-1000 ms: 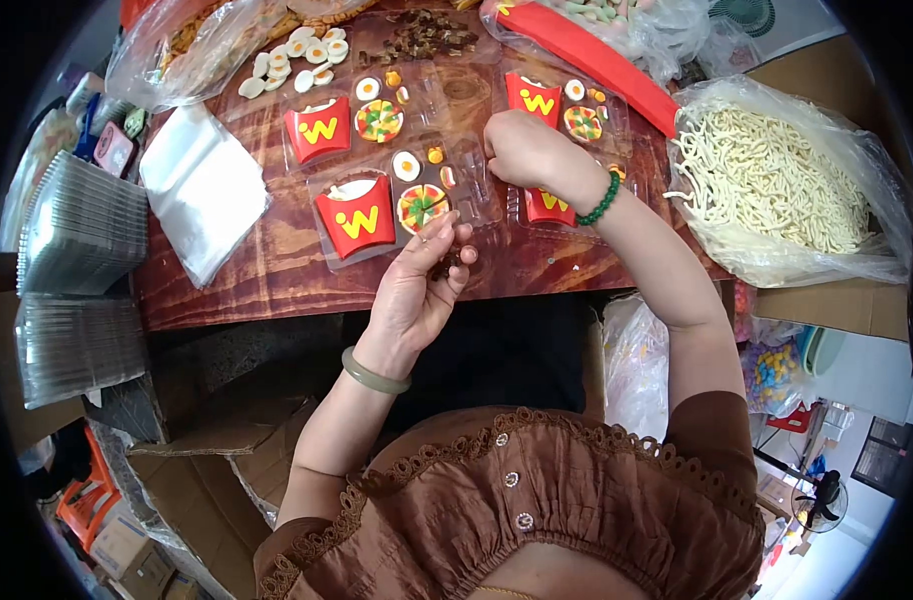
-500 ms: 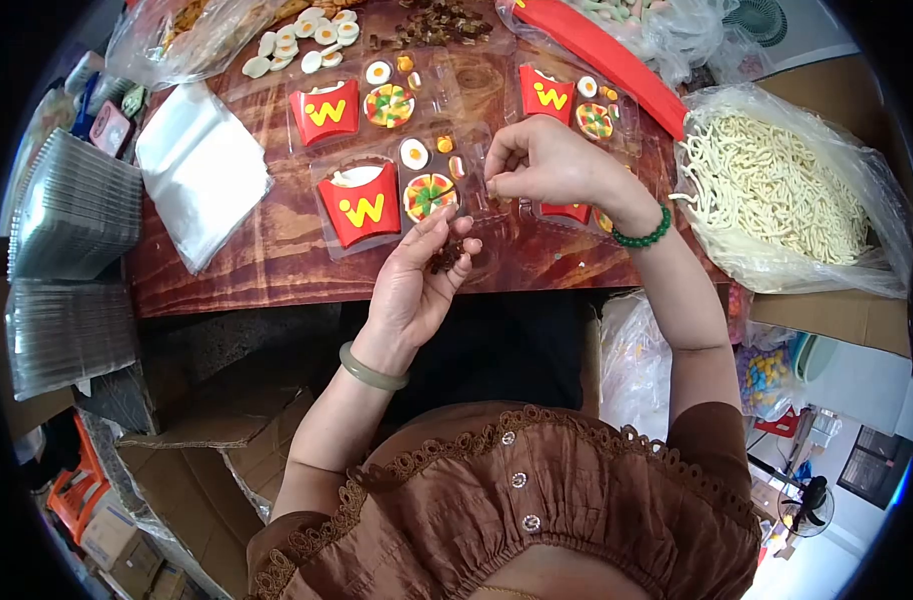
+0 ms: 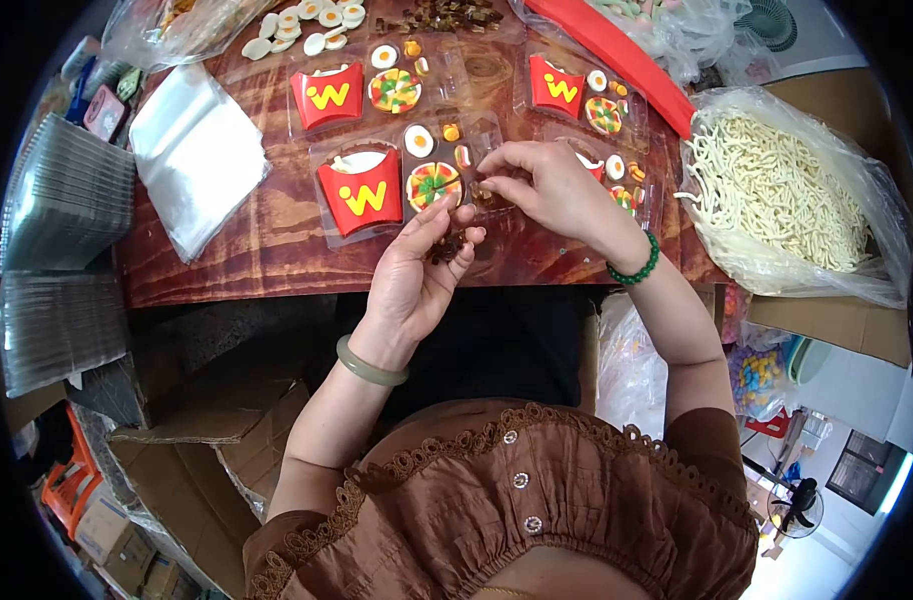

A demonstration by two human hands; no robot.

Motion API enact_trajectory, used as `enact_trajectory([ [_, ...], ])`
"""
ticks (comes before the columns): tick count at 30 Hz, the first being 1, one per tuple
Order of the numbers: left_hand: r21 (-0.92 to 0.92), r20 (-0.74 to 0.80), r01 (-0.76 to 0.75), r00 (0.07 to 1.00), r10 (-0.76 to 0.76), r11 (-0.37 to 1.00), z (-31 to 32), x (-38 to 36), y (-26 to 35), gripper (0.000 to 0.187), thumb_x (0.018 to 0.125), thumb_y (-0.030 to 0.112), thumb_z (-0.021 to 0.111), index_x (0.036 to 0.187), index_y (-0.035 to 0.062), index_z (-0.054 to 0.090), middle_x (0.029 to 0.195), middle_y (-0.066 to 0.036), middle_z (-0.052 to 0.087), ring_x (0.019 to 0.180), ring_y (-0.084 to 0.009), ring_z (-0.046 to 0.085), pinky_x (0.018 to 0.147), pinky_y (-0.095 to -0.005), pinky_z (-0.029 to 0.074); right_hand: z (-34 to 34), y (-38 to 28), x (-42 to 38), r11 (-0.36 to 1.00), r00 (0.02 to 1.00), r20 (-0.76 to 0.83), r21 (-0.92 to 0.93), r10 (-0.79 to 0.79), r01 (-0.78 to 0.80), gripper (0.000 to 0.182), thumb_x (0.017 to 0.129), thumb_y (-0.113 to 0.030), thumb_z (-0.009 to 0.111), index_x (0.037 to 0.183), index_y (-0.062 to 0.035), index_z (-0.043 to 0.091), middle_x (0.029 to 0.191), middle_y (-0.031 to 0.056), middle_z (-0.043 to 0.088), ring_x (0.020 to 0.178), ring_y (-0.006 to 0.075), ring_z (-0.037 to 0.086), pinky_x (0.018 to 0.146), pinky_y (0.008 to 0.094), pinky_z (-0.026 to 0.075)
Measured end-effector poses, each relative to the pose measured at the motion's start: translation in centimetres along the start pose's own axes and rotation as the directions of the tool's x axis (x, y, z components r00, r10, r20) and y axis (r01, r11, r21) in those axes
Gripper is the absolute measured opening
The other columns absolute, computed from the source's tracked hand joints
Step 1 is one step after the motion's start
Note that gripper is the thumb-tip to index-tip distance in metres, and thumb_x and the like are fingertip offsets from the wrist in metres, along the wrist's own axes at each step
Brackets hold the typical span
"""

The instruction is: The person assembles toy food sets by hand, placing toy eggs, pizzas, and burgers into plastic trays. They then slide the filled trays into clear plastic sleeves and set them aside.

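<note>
My left hand [image 3: 417, 275] is palm up, its fingers curled round several small brown gummy pieces [image 3: 447, 247]. It is just in front of a clear plastic tray [image 3: 327, 238]. In that tray are a red fries box with a yellow mark [image 3: 360, 192], a fried-egg candy [image 3: 419, 141], a pizza candy [image 3: 434, 187], a small orange burger-like candy [image 3: 451, 132] and a hot-dog-like candy [image 3: 463, 157]. My right hand [image 3: 567, 195] is over the tray's right end, thumb and forefinger pinched at a brown gummy piece [image 3: 483, 194]; the fingertips partly hide it.
Similar filled trays lie behind [image 3: 327, 95] and at right [image 3: 557, 85]. Egg candies [image 3: 312, 18] and a brown gummy pile [image 3: 447, 15] are at the back. Clear bags [image 3: 197, 160] and stacked trays [image 3: 72, 200] stand left; a bag of pale strands [image 3: 777, 190] sits right.
My right hand has moved from above the gap between the trays, down and left to the right end of the near tray. My left hand stays nearly still, holding the brown gummy pieces.
</note>
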State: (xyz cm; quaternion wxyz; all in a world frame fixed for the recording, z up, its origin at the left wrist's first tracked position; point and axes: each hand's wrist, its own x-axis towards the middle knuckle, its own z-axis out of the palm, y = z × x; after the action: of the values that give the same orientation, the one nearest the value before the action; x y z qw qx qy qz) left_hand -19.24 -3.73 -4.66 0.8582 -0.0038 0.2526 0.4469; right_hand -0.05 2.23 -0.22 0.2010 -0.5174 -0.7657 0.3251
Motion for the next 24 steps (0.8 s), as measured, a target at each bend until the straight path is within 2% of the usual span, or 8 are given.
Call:
enact_trajectory([
  [2,-0.012,0.0,0.003,1.0,-0.003,1.0,0.1,-0.1,0.0,0.028,0.096,0.012,0.048,0.122,0.0011,0.051,0.108,-0.012,0.06,0.093,-0.0223,0.062,0.08,-0.0285,0.054,0.0,0.2,-0.4,0.989,0.991,0.041,-0.07,-0.126,0.129,0.017,0.081,-0.008,0.066,0.096,-0.0002,0.065,0.084,0.0126,0.064,0.076,0.0225,0.065,0.067,0.0315,0.051],
  [8,-0.091,0.005,0.022,1.0,-0.022,0.996,0.4,0.0,0.2,0.034,0.098,0.017,0.043,0.127,-0.0016,0.046,0.117,-0.017,0.056,0.106,-0.0296,0.059,0.088,-0.0338,0.053,1.2,1.2,-0.6,0.935,0.962,0.026,-0.228,-0.273,0.271,0.016,0.078,-0.006,0.066,0.093,-0.0014,0.065,0.085,0.0129,0.06,0.078,0.03,0.061,0.068,0.0362,0.05],
  [15,-0.083,0.046,-0.007,0.999,0.01,0.997,1.3,-0.2,0.2,0.038,0.1,0.02,0.038,0.131,-0.0023,0.04,0.121,-0.017,0.054,0.112,-0.0304,0.057,0.093,-0.0371,0.05,1.3,1.5,-0.4,0.939,0.972,0.025,-0.252,-0.235,0.233,0.015,0.079,-0.007,0.065,0.093,-0.001,0.063,0.085,0.0124,0.06,0.079,0.0302,0.061,0.068,0.0363,0.05],
  [18,-0.085,0.07,-0.01,0.997,0.016,0.996,1.6,-0.5,0.5,0.039,0.1,0.02,0.035,0.133,-0.0017,0.037,0.125,-0.017,0.051,0.115,-0.0292,0.054,0.095,-0.0383,0.049,0.6,0.7,-0.8,0.953,0.962,-0.039,-0.153,-0.271,0.262,0.017,0.08,-0.008,0.066,0.096,-0.0012,0.063,0.085,0.0107,0.06,0.078,0.0274,0.061,0.067,0.0346,0.049],
  [20,-0.094,0.065,-0.031,0.997,0.037,0.995,1.3,-0.4,0.6,0.04,0.101,0.02,0.035,0.134,-0.0012,0.037,0.127,-0.017,0.051,0.116,-0.0279,0.053,0.095,-0.0379,0.048,-0.4,-1.2,-1.4,0.981,0.983,-0.055,0.075,-0.174,0.178,0.019,0.08,-0.009,0.068,0.097,-0.002,0.064,0.086,0.0086,0.06,0.076,0.0242,0.06,0.066,0.0323,0.049],
  [21,-0.1,0.064,-0.041,0.997,0.048,0.994,1.2,-0.4,0.5,0.04,0.101,0.021,0.035,0.134,-0.0007,0.037,0.129,-0.016,0.05,0.118,-0.0266,0.052,0.096,-0.0374,0.048,-1.4,-2.5,-1.8,0.979,0.98,0.099,0.126,-0.171,0.158,0.02,0.079,-0.01,0.07,0.098,-0.0025,0.065,0.086,0.0076,0.061,0.077,0.0226,0.06,0.067,0.031,0.048],
  [22,-0.099,0.064,-0.04,0.997,0.047,0.994,1.3,-0.3,0.5,0.04,0.101,0.021,0.035,0.134,-0.0007,0.037,0.129,-0.016,0.05,0.118,-0.0266,0.052,0.096,-0.0374,0.048,-1.1,-2.4,-2.0,0.979,0.981,0.098,0.127,-0.17,0.157,0.02,0.079,-0.01,0.07,0.098,-0.0025,0.065,0.086,0.0076,0.061,0.077,0.0226,0.06,0.067,0.031,0.048],
  [24,-0.089,0.155,-0.037,0.987,0.051,0.995,1.6,-0.2,0.5,0.04,0.101,0.021,0.036,0.135,0.0006,0.037,0.131,-0.015,0.049,0.119,-0.0238,0.05,0.096,-0.0361,0.048,-0.3,-2.2,-2.3,0.925,0.927,0.022,0.074,-0.376,0.373,0.019,0.079,-0.01,0.07,0.096,-0.003,0.066,0.088,0.0083,0.062,0.078,0.023,0.06,0.068,0.0309,0.049],
])
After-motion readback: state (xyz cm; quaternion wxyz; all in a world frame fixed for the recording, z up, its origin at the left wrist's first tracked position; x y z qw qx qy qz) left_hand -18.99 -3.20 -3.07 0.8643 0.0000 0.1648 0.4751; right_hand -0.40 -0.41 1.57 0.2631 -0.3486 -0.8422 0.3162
